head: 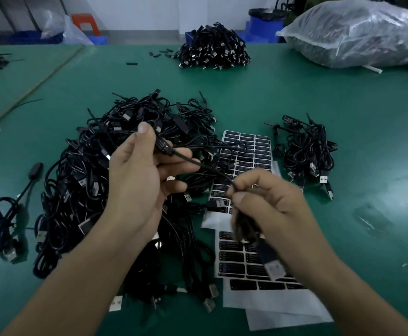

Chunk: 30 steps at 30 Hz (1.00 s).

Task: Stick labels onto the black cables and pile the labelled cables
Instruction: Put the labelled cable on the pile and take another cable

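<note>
My left hand (137,180) pinches the small black box of one black cable (208,167) between thumb and fingers, above the big loose heap of black cables (81,180). My right hand (271,204) grips the same cable further along; its USB plug (274,267) hangs blurred below that hand. Sheets of black labels (246,151) lie on the green table under and beyond my right hand, with a nearer label sheet (232,258) partly peeled. A small pile of cables (307,151) sits to the right of the sheets.
A green table (343,98) spreads all around. A far cable heap (214,48) sits at the back centre, a clear plastic bag of cables (358,32) at the back right. A single cable (9,214) lies at the left. Blue bins stand behind the table.
</note>
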Each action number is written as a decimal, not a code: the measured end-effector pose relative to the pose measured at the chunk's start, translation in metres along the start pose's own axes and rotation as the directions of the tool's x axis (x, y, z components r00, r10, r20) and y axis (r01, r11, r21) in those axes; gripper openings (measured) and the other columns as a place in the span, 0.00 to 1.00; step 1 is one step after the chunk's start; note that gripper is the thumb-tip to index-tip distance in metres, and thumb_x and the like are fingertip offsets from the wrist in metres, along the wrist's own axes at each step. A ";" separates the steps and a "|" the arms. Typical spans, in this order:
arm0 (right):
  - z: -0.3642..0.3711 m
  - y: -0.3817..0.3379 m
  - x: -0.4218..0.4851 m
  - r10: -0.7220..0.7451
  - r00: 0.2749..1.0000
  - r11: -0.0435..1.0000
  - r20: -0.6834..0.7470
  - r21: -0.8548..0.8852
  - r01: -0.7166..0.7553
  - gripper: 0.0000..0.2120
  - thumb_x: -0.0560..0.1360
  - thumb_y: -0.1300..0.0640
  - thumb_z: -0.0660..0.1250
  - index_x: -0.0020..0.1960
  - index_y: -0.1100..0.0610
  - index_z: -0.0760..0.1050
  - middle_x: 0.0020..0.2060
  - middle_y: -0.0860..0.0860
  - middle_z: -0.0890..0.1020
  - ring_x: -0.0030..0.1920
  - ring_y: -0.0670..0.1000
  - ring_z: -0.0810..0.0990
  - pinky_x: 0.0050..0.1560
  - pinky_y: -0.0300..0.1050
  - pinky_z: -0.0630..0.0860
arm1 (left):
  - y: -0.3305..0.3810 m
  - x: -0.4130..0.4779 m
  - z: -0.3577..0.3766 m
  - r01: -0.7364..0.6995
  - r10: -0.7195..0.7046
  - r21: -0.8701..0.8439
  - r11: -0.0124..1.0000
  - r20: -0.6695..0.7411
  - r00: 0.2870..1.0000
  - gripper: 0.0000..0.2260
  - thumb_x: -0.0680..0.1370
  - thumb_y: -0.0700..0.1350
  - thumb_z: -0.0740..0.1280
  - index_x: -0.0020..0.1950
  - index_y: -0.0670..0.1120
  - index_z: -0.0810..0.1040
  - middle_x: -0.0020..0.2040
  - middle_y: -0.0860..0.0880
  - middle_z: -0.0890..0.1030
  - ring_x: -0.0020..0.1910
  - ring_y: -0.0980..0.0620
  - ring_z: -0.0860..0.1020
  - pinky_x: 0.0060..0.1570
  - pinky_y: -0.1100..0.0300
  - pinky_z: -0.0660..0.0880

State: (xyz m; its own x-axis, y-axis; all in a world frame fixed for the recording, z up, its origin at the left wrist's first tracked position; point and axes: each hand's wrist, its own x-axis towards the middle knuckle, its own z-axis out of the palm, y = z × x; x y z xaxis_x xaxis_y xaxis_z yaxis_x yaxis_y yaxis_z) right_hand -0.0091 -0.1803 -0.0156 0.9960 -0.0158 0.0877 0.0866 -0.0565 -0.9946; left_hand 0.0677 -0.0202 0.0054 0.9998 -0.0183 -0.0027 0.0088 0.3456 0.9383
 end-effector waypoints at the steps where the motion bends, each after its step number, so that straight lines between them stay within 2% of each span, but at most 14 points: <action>1: -0.007 -0.001 0.002 -0.021 0.999 0.999 -0.042 -0.035 0.019 0.06 0.75 0.57 0.65 0.41 0.50 0.79 0.30 0.50 0.80 0.29 0.45 0.78 0.30 0.39 0.78 | 0.000 -0.001 0.000 -0.009 0.009 0.018 1.000 0.006 1.000 0.18 0.85 0.53 0.56 0.46 0.44 0.76 0.36 0.45 0.85 0.33 0.50 0.85 0.21 0.63 0.73; 4: -0.034 0.000 0.016 -0.101 0.956 0.959 -0.277 -0.283 0.019 0.10 0.78 0.61 0.67 0.42 0.49 0.80 0.31 0.47 0.83 0.29 0.44 0.76 0.31 0.36 0.77 | 0.001 0.000 -0.001 0.022 -0.022 0.033 0.999 0.005 1.000 0.18 0.85 0.55 0.55 0.54 0.43 0.78 0.38 0.45 0.86 0.35 0.48 0.85 0.23 0.62 0.75; 7: -0.063 -0.002 0.037 -0.307 0.841 0.752 -0.446 -0.655 -0.073 0.06 0.79 0.58 0.67 0.46 0.50 0.80 0.27 0.45 0.80 0.26 0.40 0.74 0.33 0.25 0.68 | 0.000 0.002 -0.003 0.005 -0.004 0.103 0.995 -0.010 1.000 0.13 0.85 0.49 0.59 0.50 0.44 0.78 0.32 0.49 0.82 0.28 0.52 0.79 0.22 0.62 0.72; 8: -0.071 -0.003 0.043 -0.352 0.816 0.666 -0.458 -0.735 -0.126 0.05 0.80 0.57 0.65 0.49 0.52 0.81 0.27 0.46 0.79 0.28 0.41 0.75 0.34 0.26 0.66 | -0.001 0.003 -0.004 -0.023 0.025 0.158 0.987 -0.008 1.000 0.11 0.85 0.46 0.60 0.48 0.44 0.78 0.31 0.51 0.80 0.26 0.54 0.77 0.21 0.63 0.70; 9: -0.078 -0.003 0.049 -0.363 0.805 0.600 -0.469 -0.779 -0.183 0.08 0.81 0.55 0.63 0.54 0.54 0.81 0.30 0.46 0.80 0.32 0.44 0.75 0.36 0.30 0.65 | -0.002 0.004 -0.004 -0.061 0.062 0.220 0.974 0.000 0.998 0.11 0.85 0.44 0.60 0.46 0.45 0.78 0.29 0.52 0.78 0.25 0.55 0.75 0.21 0.64 0.68; 11: -0.093 -0.001 0.061 -0.324 0.804 0.528 -0.499 -0.800 -0.283 0.14 0.82 0.53 0.60 0.63 0.55 0.79 0.42 0.57 0.83 0.42 0.57 0.74 0.45 0.44 0.66 | -0.006 0.006 -0.006 -0.168 0.166 0.358 0.918 0.035 0.985 0.11 0.84 0.42 0.60 0.44 0.46 0.78 0.29 0.54 0.78 0.24 0.58 0.72 0.21 0.66 0.66; 13: -0.102 -0.001 0.069 -0.252 0.811 0.511 -0.528 -0.785 -0.352 0.17 0.82 0.54 0.58 0.67 0.54 0.76 0.49 0.62 0.83 0.48 0.60 0.72 0.48 0.51 0.70 | -0.008 0.008 -0.008 -0.279 0.270 0.489 0.826 0.092 0.958 0.11 0.84 0.43 0.60 0.45 0.49 0.78 0.30 0.55 0.79 0.24 0.59 0.71 0.22 0.67 0.66; 16: -0.106 -0.004 0.075 -0.159 0.813 0.488 -0.560 -0.760 -0.429 0.20 0.82 0.51 0.59 0.73 0.52 0.70 0.58 0.63 0.80 0.62 0.66 0.71 0.57 0.58 0.72 | -0.011 0.008 -0.013 -0.408 0.374 0.656 0.635 0.201 0.905 0.09 0.83 0.46 0.62 0.45 0.53 0.78 0.35 0.56 0.81 0.25 0.56 0.73 0.23 0.67 0.68; 19: -0.099 -0.006 0.072 -0.143 0.797 0.447 -0.587 -0.757 -0.477 0.24 0.81 0.44 0.61 0.76 0.49 0.66 0.65 0.63 0.72 0.65 0.67 0.70 0.60 0.58 0.71 | -0.014 0.006 -0.016 -0.465 0.386 0.799 0.381 0.319 0.866 0.07 0.82 0.49 0.64 0.45 0.56 0.79 0.32 0.56 0.79 0.31 0.54 0.77 0.27 0.58 0.75; 21: -0.087 -0.004 0.064 -0.239 0.788 0.410 -0.567 -0.795 -0.448 0.24 0.80 0.44 0.62 0.74 0.50 0.68 0.61 0.61 0.70 0.61 0.65 0.70 0.54 0.56 0.71 | -0.014 0.005 -0.016 -0.454 0.319 0.868 0.200 0.380 0.868 0.05 0.81 0.49 0.67 0.46 0.57 0.80 0.38 0.60 0.79 0.37 0.58 0.77 0.31 0.58 0.75; 24: -0.057 0.001 0.049 -0.405 0.821 0.417 -0.402 -0.880 -0.226 0.17 0.80 0.49 0.64 0.65 0.54 0.76 0.51 0.54 0.71 0.51 0.54 0.70 0.44 0.45 0.66 | -0.013 0.003 -0.014 -0.454 0.147 0.891 -0.021 0.452 0.880 0.03 0.78 0.57 0.67 0.51 0.61 0.79 0.46 0.62 0.78 0.50 0.58 0.74 0.37 0.59 0.68; 27: -0.028 0.012 0.041 -0.369 0.906 0.435 -0.208 -0.900 -0.029 0.12 0.80 0.51 0.65 0.59 0.54 0.80 0.44 0.48 0.73 0.44 0.47 0.72 0.40 0.36 0.66 | -0.015 0.001 -0.012 -0.499 -0.026 0.841 -0.209 0.505 0.863 0.13 0.77 0.64 0.65 0.59 0.63 0.76 0.54 0.62 0.76 0.57 0.57 0.71 0.37 0.58 0.64; 29: -0.020 0.022 0.038 -0.326 0.941 0.418 -0.093 -0.907 0.055 0.11 0.80 0.51 0.65 0.58 0.52 0.81 0.43 0.47 0.73 0.47 0.47 0.72 0.44 0.40 0.68 | -0.016 -0.002 -0.010 -0.519 -0.098 0.798 -0.307 0.516 0.851 0.15 0.78 0.62 0.63 0.63 0.60 0.76 0.57 0.60 0.75 0.59 0.55 0.70 0.40 0.59 0.65; 30: -0.019 0.026 0.036 -0.301 0.952 0.410 -0.052 -0.908 0.080 0.10 0.80 0.51 0.66 0.58 0.52 0.82 0.43 0.47 0.74 0.49 0.47 0.72 0.47 0.42 0.69 | -0.017 -0.003 -0.010 -0.527 -0.114 0.787 -0.322 0.520 0.846 0.15 0.79 0.60 0.62 0.64 0.59 0.76 0.58 0.59 0.74 0.60 0.55 0.69 0.43 0.59 0.66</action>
State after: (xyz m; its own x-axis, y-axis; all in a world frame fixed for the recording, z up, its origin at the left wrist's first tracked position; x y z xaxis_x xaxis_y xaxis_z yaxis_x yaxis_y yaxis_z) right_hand 0.0289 -0.2013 -0.0376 0.9214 -0.0495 0.3855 0.0969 -0.9313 -0.3512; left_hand 0.0646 -0.0172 -0.0143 0.8367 -0.5431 0.0707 -0.5425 -0.8395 -0.0285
